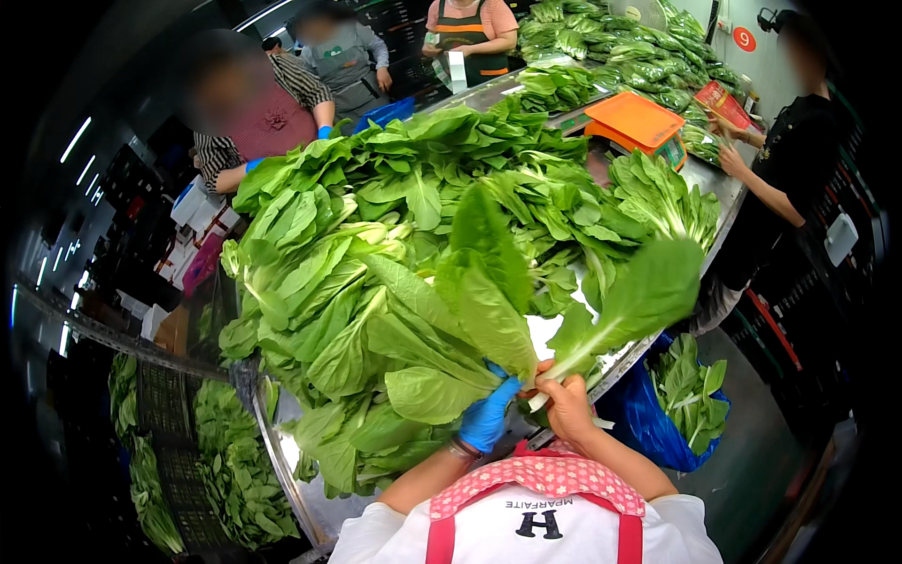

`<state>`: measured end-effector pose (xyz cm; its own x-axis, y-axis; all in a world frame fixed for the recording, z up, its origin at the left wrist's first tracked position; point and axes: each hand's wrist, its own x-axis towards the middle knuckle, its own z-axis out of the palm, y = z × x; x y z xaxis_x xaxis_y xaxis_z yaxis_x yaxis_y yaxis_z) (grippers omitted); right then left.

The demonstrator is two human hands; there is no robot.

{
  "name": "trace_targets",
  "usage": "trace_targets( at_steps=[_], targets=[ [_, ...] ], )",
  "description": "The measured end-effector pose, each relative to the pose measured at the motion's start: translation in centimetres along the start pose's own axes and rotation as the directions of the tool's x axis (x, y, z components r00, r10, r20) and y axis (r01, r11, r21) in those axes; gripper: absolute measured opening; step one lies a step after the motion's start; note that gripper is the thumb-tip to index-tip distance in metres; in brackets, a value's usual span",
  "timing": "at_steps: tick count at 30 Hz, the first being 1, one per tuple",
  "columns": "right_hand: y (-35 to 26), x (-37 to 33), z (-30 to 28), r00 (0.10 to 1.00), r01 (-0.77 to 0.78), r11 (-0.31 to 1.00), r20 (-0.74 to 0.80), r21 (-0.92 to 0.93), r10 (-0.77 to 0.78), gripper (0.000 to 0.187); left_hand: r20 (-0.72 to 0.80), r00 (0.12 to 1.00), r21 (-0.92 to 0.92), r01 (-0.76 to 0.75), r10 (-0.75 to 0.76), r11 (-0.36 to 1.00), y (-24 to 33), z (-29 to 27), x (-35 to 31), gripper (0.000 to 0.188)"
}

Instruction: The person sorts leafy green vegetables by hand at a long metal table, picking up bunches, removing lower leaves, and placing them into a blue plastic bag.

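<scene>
At the near end of the steel table [319, 517], your gloved left hand [487, 420] is wrapped around the base of a bunch of greens [484, 315]; your bare right hand [569, 411] pinches a single leaf [631, 299] by its stalk. A blue bag [631, 414] sits off the table's right edge. A leafy heap [305, 282] spreads over the table's middle. An orange scale [635, 121] stands toward its far right, bagged greens [648, 70] beyond.

Heaped green leafy vegetables [319, 329] hide most of the shiny metal table [324, 519]. The display on the orange-topped scale [635, 122] is too small to read. The upper edge cuts off the head of a co-worker in an orange-trimmed dark apron [460, 26].
</scene>
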<state>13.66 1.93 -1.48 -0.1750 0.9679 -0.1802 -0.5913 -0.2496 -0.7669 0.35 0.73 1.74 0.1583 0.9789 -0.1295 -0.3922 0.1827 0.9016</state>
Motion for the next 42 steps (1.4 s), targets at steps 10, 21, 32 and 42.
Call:
trace_targets(
  at_steps=[10,21,32,42],
  targets=[
    [0.7,-0.1,0.3,0.969,0.223,0.9,-0.012,-0.376,-0.245,0.014,0.044,0.999,0.024,0.026,-0.028,0.999,-0.9,-0.3,-0.2,0.035],
    [-0.4,-0.3,-0.4,0.99,-0.139,0.98,-0.021,0.141,0.143,0.02,-0.225,0.97,-0.023,0.094,-0.096,0.995,-0.1,-0.2,-0.9,0.029],
    [-1.2,-1.0,-1.9,0.954,-0.195,0.981,0.229,-0.016,0.194,0.036,0.152,0.986,0.119,0.046,-0.064,0.992,0.9,-0.9,-0.7,0.039],
    [1.1,0.0,-3.2,0.987,-0.087,0.985,0.118,-0.147,0.105,0.031,0.112,0.992,0.13,0.036,-0.051,0.991,-0.2,-2.0,-0.1,0.036]
  ],
)
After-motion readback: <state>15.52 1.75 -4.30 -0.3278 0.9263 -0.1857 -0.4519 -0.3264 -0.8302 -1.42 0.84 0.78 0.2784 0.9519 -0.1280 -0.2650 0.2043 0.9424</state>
